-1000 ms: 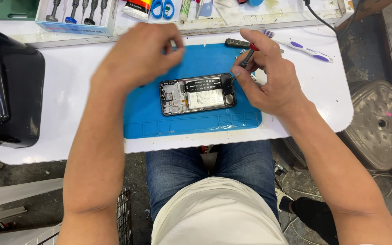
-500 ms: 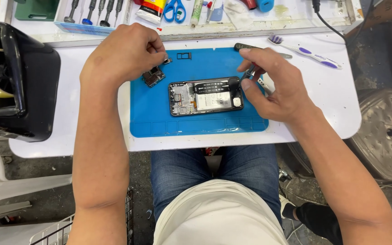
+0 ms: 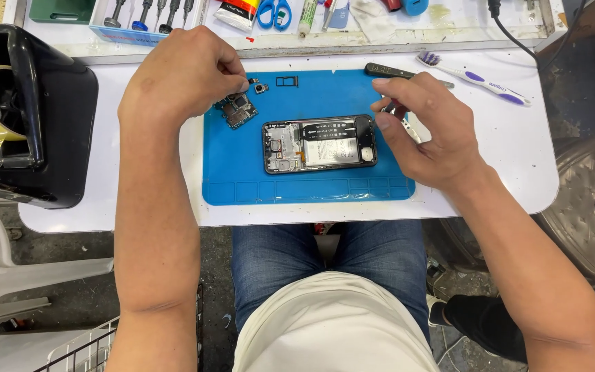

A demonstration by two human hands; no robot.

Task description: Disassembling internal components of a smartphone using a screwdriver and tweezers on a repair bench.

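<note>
Since half a second ago, the circuit board (image 3: 237,110) is being kept pinched in the left hand (image 3: 186,76) at the blue mat's (image 3: 242,176) upper left, beside the opened phone (image 3: 319,143) lying mid-mat. A small red-tipped tool (image 3: 395,109) is being held in the right hand's (image 3: 430,134) closed grip at the phone's right end. A toothbrush (image 3: 476,74) is being left on the white surface (image 3: 490,148).

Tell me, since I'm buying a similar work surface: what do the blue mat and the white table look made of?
The blue mat looks like soft silicone or rubber: matte, with moulded compartments along its near edge. The white table looks like smooth plastic or laminate, with rounded corners; which one is unclear.
</note>
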